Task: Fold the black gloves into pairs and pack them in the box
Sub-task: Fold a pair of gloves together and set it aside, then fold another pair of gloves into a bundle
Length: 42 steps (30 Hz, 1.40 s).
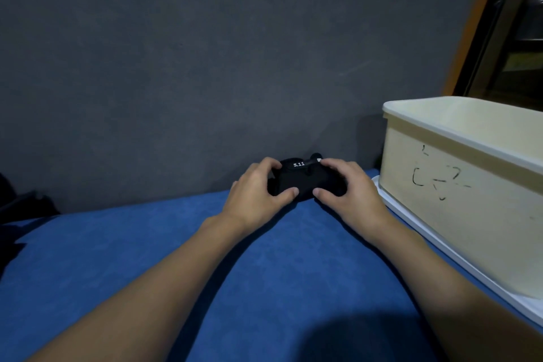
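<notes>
At the far edge of the blue cloth surface (205,258), the left hand (255,189) and right hand (349,189) both clamp a compact black fabric glove bundle (305,182), which might spring open if either grip slackens on the way to the open cream plastic box (458,185) just right.

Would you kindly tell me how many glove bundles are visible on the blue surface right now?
1. The bundle sits at the far edge, by the wall, held between the left hand and right hand. Dark shapes at the far left may be more gloves; the box interior is mostly hidden.
</notes>
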Each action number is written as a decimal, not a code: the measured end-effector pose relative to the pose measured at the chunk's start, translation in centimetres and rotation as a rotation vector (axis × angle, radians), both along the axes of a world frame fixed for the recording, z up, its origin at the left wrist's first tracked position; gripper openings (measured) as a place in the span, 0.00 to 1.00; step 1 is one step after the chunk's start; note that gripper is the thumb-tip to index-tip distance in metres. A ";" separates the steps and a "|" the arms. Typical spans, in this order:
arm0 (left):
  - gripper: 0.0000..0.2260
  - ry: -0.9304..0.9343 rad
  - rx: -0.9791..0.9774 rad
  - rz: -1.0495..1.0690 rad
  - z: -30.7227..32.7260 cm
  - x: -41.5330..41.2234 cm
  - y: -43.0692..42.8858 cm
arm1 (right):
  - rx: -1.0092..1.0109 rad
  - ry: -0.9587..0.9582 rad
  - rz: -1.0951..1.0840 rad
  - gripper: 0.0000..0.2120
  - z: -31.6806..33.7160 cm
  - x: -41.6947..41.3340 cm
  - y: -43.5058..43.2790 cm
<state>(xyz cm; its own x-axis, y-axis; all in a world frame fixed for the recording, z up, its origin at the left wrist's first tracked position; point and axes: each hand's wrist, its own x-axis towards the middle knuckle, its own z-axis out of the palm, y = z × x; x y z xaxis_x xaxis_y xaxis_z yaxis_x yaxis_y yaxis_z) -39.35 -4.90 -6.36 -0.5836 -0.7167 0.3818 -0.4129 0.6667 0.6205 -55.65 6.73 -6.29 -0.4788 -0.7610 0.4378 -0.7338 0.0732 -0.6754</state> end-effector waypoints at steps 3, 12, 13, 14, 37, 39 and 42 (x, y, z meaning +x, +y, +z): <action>0.22 -0.008 -0.003 -0.005 0.6 1.0 0.3 | 0.022 0.057 -0.034 0.26 0.5 0.4 0.6; 0.22 -0.037 -0.036 0.064 3.7 9.0 2.3 | 0.073 0.185 0.044 0.25 2.9 6.6 1.3; 0.22 -0.046 -0.042 0.083 4.1 10.5 2.6 | 0.074 0.183 0.068 0.24 3.1 7.8 1.1; 0.22 -0.054 -0.056 0.104 4.4 12.1 3.0 | 0.069 0.178 0.094 0.24 3.3 9.0 0.9; 0.21 -0.455 -0.374 0.666 5.4 40.9 5.6 | 0.093 -0.004 0.716 0.16 4.0 37.0 -7.3; 0.22 -0.482 -0.345 0.678 4.9 41.3 5.2 | 0.100 -0.012 0.722 0.17 3.7 37.9 -8.5; 0.27 -0.540 -0.316 0.696 4.6 41.5 4.9 | 0.135 0.022 0.712 0.18 3.3 38.6 -9.9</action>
